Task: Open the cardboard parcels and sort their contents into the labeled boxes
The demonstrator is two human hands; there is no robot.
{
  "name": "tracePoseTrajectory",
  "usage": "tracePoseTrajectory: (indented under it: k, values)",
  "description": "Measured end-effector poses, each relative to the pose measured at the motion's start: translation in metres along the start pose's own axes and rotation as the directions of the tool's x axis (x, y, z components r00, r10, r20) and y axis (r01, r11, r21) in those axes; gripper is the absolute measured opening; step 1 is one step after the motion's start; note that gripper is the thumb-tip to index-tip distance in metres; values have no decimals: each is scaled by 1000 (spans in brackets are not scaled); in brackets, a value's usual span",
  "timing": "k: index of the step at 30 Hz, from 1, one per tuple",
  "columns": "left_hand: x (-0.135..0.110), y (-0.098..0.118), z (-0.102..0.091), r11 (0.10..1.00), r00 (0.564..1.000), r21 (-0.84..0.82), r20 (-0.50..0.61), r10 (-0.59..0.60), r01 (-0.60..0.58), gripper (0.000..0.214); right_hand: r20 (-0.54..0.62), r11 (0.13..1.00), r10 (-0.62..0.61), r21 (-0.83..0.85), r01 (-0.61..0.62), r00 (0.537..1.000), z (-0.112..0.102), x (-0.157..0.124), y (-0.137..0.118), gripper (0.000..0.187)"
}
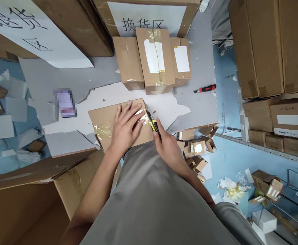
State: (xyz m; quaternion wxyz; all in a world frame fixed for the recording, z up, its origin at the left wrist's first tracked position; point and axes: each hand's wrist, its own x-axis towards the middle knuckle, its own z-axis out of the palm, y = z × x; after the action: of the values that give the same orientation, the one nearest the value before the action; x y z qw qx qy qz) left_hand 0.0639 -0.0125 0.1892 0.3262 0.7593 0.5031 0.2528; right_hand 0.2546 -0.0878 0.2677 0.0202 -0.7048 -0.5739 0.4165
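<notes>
"What lies nearest to us?"

"Our grey garment (154, 190), and the open carton (67, 185) at the lower left."

"And just beyond?"

"Our left hand (125, 131) lies flat on the taped box (106, 114), fingers slightly apart, some of them over the shiny tape. The box sits at the near side of the tabletop (202, 110), right in front of us."

"What about our right hand (169, 144)?"

"We have its fingers clamped around the yellow-and-black cutter (154, 125), its tip at the right-hand end of the box. We can't tell whether the blade touches the cardboard."

"Farther out?"

"To the left we see a purple item (66, 102), too pixelated to make out. To the right lies a red-and-black knife (207, 88), well apart from our hands."

"And at the back?"

"Three small boxes (154, 80) stand side by side, the middle one with a torn white label (150, 59). Behind them we find a large carton bearing a white sign (149, 12)."
</notes>
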Motion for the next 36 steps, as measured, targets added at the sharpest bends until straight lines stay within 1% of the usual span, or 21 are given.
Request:
tracePoseTrajectory:
  k: [3,6,11,14,17,20,27,31,36]
  values:
    - [-2,1,1,1000,1000,1,-13,17,-17,32,19,997,22,-69,-21,1000,1,1,-6,67]
    - [-4,3,4,1000,999,-3,-26,26,-26,30,53,982,67,-179,-57,996,-1,0,-16,67]
    - [-7,3,6,1000,1000,-21,-16,13,-13,32,97,937,105,-344,-66,990,-12,6,-45,72]
    - [-7,1,7,999,1000,-17,-11,27,-27,34,136,921,129,-384,-67,982,-21,6,-61,76]
    - [-9,0,9,999,999,20,-13,48,-47,34,185,908,189,-407,-100,964,-26,-6,-69,76]
    - [-11,-1,12,995,997,72,-23,73,-71,34,192,895,233,-427,-132,953,-24,-17,-69,75]
    - [-15,-2,17,992,998,112,-8,59,-58,36,140,907,181,-406,-110,973,-8,-17,-61,75]
    - [-17,0,18,989,998,139,-13,61,-59,38,145,899,190,-424,-112,971,-3,-31,-51,81]
    - [-16,0,18,989,998,138,-17,58,-55,38,148,900,169,-427,-91,974,1,-45,-35,86]
